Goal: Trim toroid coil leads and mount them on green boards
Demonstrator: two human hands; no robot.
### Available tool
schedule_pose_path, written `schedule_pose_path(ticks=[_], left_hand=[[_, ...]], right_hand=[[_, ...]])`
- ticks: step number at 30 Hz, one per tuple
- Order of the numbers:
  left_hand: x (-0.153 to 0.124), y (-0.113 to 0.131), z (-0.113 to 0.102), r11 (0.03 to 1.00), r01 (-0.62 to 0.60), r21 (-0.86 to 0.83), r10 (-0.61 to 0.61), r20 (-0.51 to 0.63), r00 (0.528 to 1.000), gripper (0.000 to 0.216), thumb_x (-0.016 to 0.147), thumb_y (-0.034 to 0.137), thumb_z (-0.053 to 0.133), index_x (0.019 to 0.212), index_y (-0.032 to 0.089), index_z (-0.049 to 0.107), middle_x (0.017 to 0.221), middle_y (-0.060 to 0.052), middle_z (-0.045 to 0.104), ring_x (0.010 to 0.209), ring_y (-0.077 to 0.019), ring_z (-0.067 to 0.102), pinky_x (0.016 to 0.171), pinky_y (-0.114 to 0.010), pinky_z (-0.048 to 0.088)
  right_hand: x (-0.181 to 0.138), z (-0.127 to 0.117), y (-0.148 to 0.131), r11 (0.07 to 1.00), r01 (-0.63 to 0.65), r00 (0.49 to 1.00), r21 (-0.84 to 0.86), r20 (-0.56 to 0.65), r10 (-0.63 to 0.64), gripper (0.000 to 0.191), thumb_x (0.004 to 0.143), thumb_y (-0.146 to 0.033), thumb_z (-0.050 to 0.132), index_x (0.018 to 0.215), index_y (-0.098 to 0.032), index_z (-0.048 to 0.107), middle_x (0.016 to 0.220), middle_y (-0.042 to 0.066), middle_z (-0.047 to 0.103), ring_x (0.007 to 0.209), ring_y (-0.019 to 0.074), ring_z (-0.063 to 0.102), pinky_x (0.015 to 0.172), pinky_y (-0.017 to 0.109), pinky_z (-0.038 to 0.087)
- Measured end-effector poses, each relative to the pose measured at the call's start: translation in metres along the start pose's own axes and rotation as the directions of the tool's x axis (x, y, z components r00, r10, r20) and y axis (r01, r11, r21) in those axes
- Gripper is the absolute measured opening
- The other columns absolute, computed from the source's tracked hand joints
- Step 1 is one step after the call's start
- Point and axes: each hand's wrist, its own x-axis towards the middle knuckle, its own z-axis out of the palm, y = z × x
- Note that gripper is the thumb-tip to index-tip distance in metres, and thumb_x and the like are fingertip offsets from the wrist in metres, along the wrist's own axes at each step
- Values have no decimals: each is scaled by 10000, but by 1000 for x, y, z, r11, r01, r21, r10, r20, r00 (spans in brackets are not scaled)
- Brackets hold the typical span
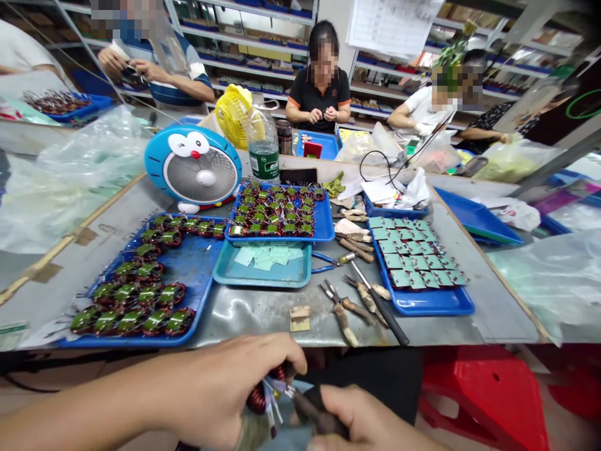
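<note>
In the foreground, my left hand [220,382] is closed around a copper-wound toroidal coil [256,399] with pale sleeved wire leads sticking out toward the right. Fingers of my right hand [361,416] wrap round dark pliers [317,413], blurred and partly covered by the hand. Their tip is beside the coil's lead ends; whether it grips a lead I cannot tell. Both hands are below the table's front edge. Just above them lies a small cardboard-like block [300,318] on the metal table top [253,313].
Blue trays [197,300] [323,228] hold rows of coils. A teal tray [263,279] contains loose pale cards; a right-hand tray [432,304] has card-topped coils. Pliers [345,313] and a hammer [380,300] lie between. Behind are a fan [195,166], a bottle [263,147] and several co-workers.
</note>
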Motion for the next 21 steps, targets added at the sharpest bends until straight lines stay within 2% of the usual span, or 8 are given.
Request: schedule_pose_path(ticks=[2, 4, 6, 7, 8, 12, 16, 21], left_hand=[[2, -1, 4, 1000, 9, 8, -8, -32, 999, 394, 728, 186, 761, 1081, 259, 604, 919, 6, 674, 743, -182, 636, 642, -248, 469], [4, -2, 8, 999, 10, 30, -8, -61, 998, 387, 721, 181, 752, 1068, 255, 599, 892, 8, 668, 726, -186, 623, 629, -253, 451], [5, -4, 13, 999, 22, 45, -18, -78, 997, 430, 688, 135, 729, 1077, 259, 590, 905, 7, 670, 735, -193, 625, 633, -256, 446], [6, -5, 15, 998, 29, 49, -24, -85, 996, 444, 673, 119, 717, 1073, 259, 586, 909, 7, 670, 736, -196, 624, 634, -258, 445], [6, -6, 17, 998, 33, 50, -28, -92, 995, 439, 665, 116, 710, 1060, 258, 581, 906, 6, 668, 732, -198, 622, 631, -260, 443], [4, -7, 20, 998, 42, 48, -37, -95, 995, 352, 690, 119, 690, 988, 252, 558, 879, 4, 656, 727, -204, 616, 630, -267, 437], [1, -4, 19, 995, 92, 23, -91, -57, 994, 373, 692, 123, 707, 1011, 254, 567, 904, -3, 659, 750, -211, 619, 643, -270, 443], [2, -5, 20, 998, 70, 7, -70, -66, 995, 323, 722, 188, 712, 1007, 254, 576, 917, -1, 661, 756, -203, 617, 659, -273, 446]], right_hand=[[2, 1, 0, 996, -45, 995, 75, 88, 39, 539, 940, -691, 587, 1223, -239, 666, 861, -26, 473, 701, 120, 390, 591, 208, 336], [6, 3, 0, 990, -25, 1000, -141, -13, 23, 540, 934, -678, 558, 1161, -199, 661, 859, -2, 476, 706, 143, 392, 617, 242, 365], [10, 5, -2, 892, -40, 988, -451, -148, -31, 507, 930, -635, 510, 1040, -159, 647, 852, 37, 500, 719, 178, 415, 659, 300, 405], [12, 5, -4, 846, -48, 982, -532, -179, -56, 485, 923, -618, 497, 993, -156, 629, 848, 49, 510, 721, 189, 427, 673, 318, 415], [13, 5, -6, 840, -41, 983, -542, -171, -62, 470, 919, -612, 486, 976, -162, 613, 842, 49, 514, 718, 191, 436, 672, 318, 419], [16, 5, -10, 939, 5, 999, -343, -29, -16, 466, 918, -663, 484, 997, -213, 572, 812, -6, 490, 679, 156, 436, 594, 243, 383], [15, 9, -6, 826, -81, 982, -557, -186, -29, 405, 913, -622, 520, 907, -217, 538, 815, 21, 526, 681, 173, 441, 628, 277, 387], [14, 9, -13, 974, -49, 999, -222, 10, 53, 459, 948, -652, 550, 1066, -213, 613, 844, -22, 520, 701, 139, 463, 636, 227, 394]])
